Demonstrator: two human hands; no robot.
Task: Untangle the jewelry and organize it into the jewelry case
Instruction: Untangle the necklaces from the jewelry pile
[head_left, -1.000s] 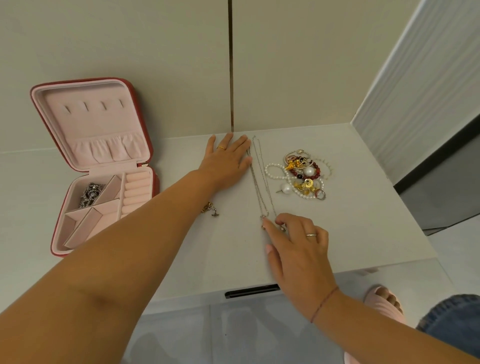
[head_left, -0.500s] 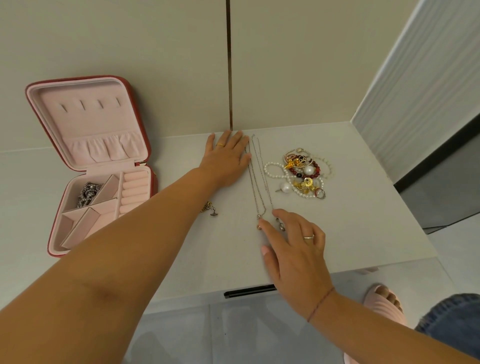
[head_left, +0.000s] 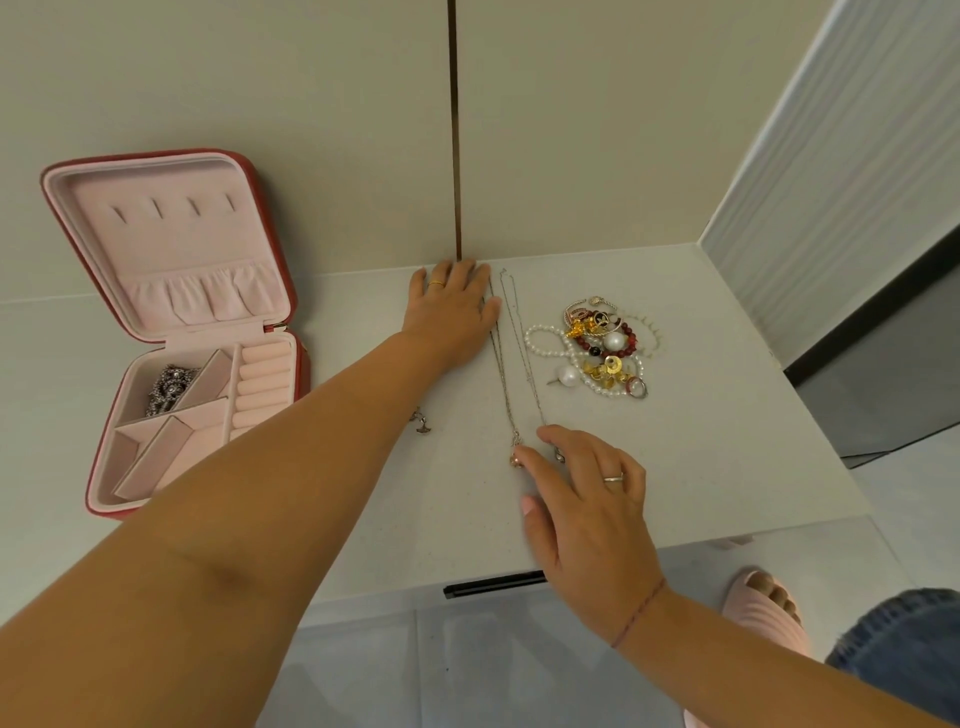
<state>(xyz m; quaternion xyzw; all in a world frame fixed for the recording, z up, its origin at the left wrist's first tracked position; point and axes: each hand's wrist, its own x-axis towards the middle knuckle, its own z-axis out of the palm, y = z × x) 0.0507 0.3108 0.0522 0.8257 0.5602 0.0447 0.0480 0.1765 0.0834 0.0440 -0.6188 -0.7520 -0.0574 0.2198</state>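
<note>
My right hand (head_left: 587, 499) rests straight, slightly spread fingers (head_left: 537, 470) on the pendant end of the thin chain necklace (head_left: 504, 387), which lies stretched along the worktop (head_left: 701, 467). My left hand (head_left: 452, 322) presses flat beside its far end. The tangled heap (head_left: 602, 348) lies to the right and the open jewelry case (head_left: 171, 249) to the left; both hands sit much as they did a second ago.

A: Where are the hands?
B: The left hand (head_left: 452, 317) lies flat on the table (head_left: 717, 447) by the wall (head_left: 311, 130), beside the thin chain (head_left: 511, 374). On the right hand (head_left: 587, 499), the fingers (head_left: 531, 467) touch its pendant end.
A: The rest?
B: A tangled pile (head_left: 602, 348) lies right of the chain. The jewelry case (head_left: 171, 312) is open at far left, with a silver piece (head_left: 169, 389) in one compartment.
</note>
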